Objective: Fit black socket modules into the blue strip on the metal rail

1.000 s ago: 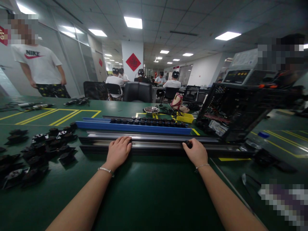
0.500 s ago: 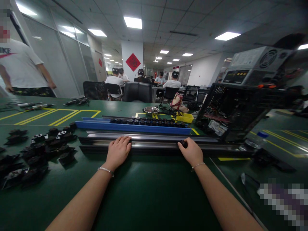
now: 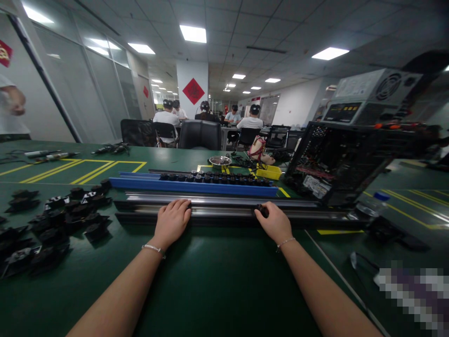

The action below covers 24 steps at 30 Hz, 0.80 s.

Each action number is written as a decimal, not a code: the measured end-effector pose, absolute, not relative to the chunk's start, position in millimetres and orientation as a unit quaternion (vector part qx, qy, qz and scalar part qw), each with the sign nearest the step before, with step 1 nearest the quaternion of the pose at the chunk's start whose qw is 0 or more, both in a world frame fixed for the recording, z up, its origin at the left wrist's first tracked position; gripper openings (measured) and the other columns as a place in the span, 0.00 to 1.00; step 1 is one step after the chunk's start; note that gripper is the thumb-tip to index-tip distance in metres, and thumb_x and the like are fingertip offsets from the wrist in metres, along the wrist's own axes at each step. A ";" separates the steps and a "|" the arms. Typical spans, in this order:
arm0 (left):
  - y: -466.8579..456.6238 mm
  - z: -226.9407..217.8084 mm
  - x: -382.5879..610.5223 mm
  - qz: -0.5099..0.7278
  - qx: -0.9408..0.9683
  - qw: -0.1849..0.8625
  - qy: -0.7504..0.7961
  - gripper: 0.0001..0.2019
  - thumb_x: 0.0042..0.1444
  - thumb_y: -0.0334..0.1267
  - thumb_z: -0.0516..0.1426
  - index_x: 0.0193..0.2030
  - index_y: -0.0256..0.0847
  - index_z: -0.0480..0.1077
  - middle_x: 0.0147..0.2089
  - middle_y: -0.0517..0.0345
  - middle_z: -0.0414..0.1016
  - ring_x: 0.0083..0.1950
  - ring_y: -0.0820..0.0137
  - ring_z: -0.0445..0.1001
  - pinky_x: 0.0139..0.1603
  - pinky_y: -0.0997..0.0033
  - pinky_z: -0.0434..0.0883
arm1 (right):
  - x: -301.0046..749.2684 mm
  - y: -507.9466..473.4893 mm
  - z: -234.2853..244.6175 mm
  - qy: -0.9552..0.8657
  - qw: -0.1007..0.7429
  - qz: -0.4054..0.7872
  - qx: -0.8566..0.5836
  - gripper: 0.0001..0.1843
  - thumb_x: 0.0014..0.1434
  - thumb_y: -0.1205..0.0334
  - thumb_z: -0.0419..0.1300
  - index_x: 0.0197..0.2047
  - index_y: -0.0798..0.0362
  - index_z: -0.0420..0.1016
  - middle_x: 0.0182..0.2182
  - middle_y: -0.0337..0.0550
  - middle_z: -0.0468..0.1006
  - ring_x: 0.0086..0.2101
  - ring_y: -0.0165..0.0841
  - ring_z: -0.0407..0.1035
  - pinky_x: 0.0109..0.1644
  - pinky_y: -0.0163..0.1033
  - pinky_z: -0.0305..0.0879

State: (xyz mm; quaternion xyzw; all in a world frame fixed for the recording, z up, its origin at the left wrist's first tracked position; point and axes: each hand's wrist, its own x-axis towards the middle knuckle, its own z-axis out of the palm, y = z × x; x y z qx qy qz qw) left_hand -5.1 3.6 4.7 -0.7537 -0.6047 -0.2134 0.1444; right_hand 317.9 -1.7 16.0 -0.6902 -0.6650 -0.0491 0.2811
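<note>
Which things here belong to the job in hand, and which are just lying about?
In hand:
long black-and-silver metal rail, under the left hand
small black part, in the right hand
probably the scattered black parts at left

Lying about, apparently:
round silver metal bowl
yellow rectangular plastic tray
open black computer case

Left grip (image 3: 172, 221) on near rail (image 3: 224, 212); right grip (image 3: 275, 222) pinching small black part (image 3: 260, 210).
</note>
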 end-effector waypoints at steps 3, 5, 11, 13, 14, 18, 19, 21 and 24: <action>3.1 5.1 -5.2 -0.214 -0.753 0.144 -0.606 0.21 0.62 0.44 0.41 0.56 0.45 0.65 0.57 0.55 0.69 0.59 0.62 0.64 0.52 0.56 0.61 | 312.4 -2.7 16.0 -0.676 0.283 -0.049 -0.679 0.10 0.56 0.53 0.54 0.37 0.50 0.69 0.35 0.40 0.74 0.36 0.33 0.68 0.35 0.35 0.57; 2.8 5.3 -5.1 -0.214 -0.752 0.143 -0.607 0.21 0.62 0.44 0.41 0.56 0.45 0.65 0.58 0.55 0.69 0.59 0.62 0.64 0.52 0.56 0.61 | 309.8 -2.7 15.5 -0.682 0.287 -0.050 -0.671 0.10 0.56 0.54 0.54 0.37 0.50 0.69 0.35 0.40 0.74 0.36 0.34 0.68 0.36 0.36 0.58; 3.3 5.6 -4.2 -0.211 -0.752 0.141 -0.608 0.21 0.62 0.44 0.40 0.56 0.45 0.65 0.58 0.55 0.69 0.59 0.62 0.64 0.52 0.57 0.61 | 309.2 -2.6 14.3 -0.694 0.292 -0.051 -0.656 0.12 0.56 0.54 0.54 0.39 0.51 0.70 0.37 0.42 0.75 0.37 0.34 0.69 0.39 0.37 0.61; 3.6 5.4 -4.2 -0.208 -0.752 0.144 -0.608 0.21 0.63 0.44 0.40 0.56 0.45 0.65 0.58 0.55 0.69 0.59 0.63 0.64 0.52 0.57 0.60 | 309.6 -3.2 14.8 -0.695 0.290 -0.048 -0.656 0.12 0.57 0.54 0.54 0.40 0.51 0.70 0.37 0.42 0.75 0.38 0.35 0.69 0.40 0.37 0.61; 3.7 5.3 -4.3 -0.207 -0.752 0.145 -0.609 0.21 0.63 0.44 0.40 0.57 0.45 0.65 0.58 0.55 0.69 0.59 0.62 0.64 0.52 0.57 0.60 | 309.4 -3.5 15.1 -0.696 0.289 -0.046 -0.655 0.13 0.57 0.54 0.54 0.41 0.52 0.70 0.38 0.43 0.75 0.39 0.35 0.69 0.41 0.38 0.62; 3.0 5.4 -4.6 -0.207 -0.753 0.145 -0.608 0.21 0.62 0.44 0.40 0.56 0.45 0.65 0.58 0.55 0.69 0.59 0.62 0.64 0.52 0.57 0.60 | 305.3 -4.1 16.1 -0.706 0.279 -0.041 -0.649 0.15 0.57 0.55 0.54 0.43 0.52 0.71 0.40 0.44 0.76 0.40 0.36 0.69 0.44 0.39 0.63; 2.8 5.5 -4.7 -0.208 -0.753 0.144 -0.608 0.21 0.62 0.44 0.40 0.56 0.45 0.65 0.58 0.55 0.69 0.59 0.62 0.63 0.52 0.57 0.60 | 303.4 -4.1 16.1 -0.709 0.278 -0.041 -0.646 0.15 0.57 0.55 0.54 0.44 0.53 0.71 0.41 0.45 0.76 0.41 0.36 0.69 0.45 0.40 0.63; 2.7 5.5 -4.9 -0.210 -0.753 0.141 -0.608 0.21 0.62 0.44 0.40 0.56 0.45 0.65 0.58 0.55 0.69 0.59 0.62 0.63 0.53 0.57 0.60 | 299.4 -4.2 16.0 -0.718 0.275 -0.042 -0.638 0.17 0.57 0.55 0.54 0.46 0.54 0.71 0.42 0.46 0.76 0.42 0.37 0.69 0.47 0.40 0.63; 3.4 5.1 -5.2 -0.211 -0.752 0.136 -0.609 0.21 0.62 0.44 0.40 0.56 0.45 0.65 0.58 0.54 0.69 0.58 0.62 0.64 0.53 0.57 0.60 | 294.2 -4.6 15.9 -0.731 0.270 -0.044 -0.625 0.18 0.57 0.55 0.53 0.47 0.55 0.71 0.44 0.48 0.76 0.44 0.37 0.68 0.50 0.41 0.62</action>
